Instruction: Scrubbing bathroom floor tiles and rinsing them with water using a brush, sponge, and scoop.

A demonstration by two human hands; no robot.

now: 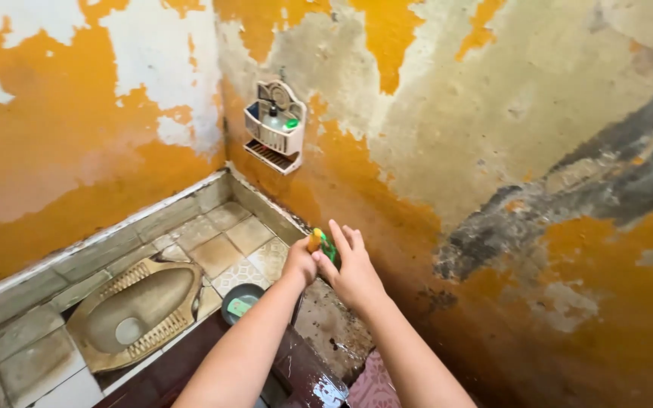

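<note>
1. The left hand (301,262) is curled into a loose fist, its fingers pinching the yellow end of a small sponge (322,245).
2. The sponge is yellow with a green scouring face; it sits between the two hands, just in front of the lower part of the right-hand wall (493,151), and is partly hidden by the fingers.
3. The right hand (353,268) has its fingers spread and straight, the palm laid against the green side of the sponge; it presses rather than grasps, so the hand is not closed on anything.
4. Both forearms rise from the bottom edge of the view and meet at the sponge.
5. The wall behind the hands is rough plaster with peeling orange paint, bare grey patches and a dark streak running towards its right edge.
6. In the corner where the two walls meet, a white plastic wall caddy (273,130) hangs, holding a clear bottle (272,119) and something green beside it.
7. Below, the raised tiled floor (224,242) carries a stained squat toilet pan (136,311) near its left edge.
8. A small dark dish (240,302) with a pale green bar in it rests at the front edge of the tiles, just beside the left forearm.
9. Wet dark-red flooring (304,378) lies under the arms.
</note>
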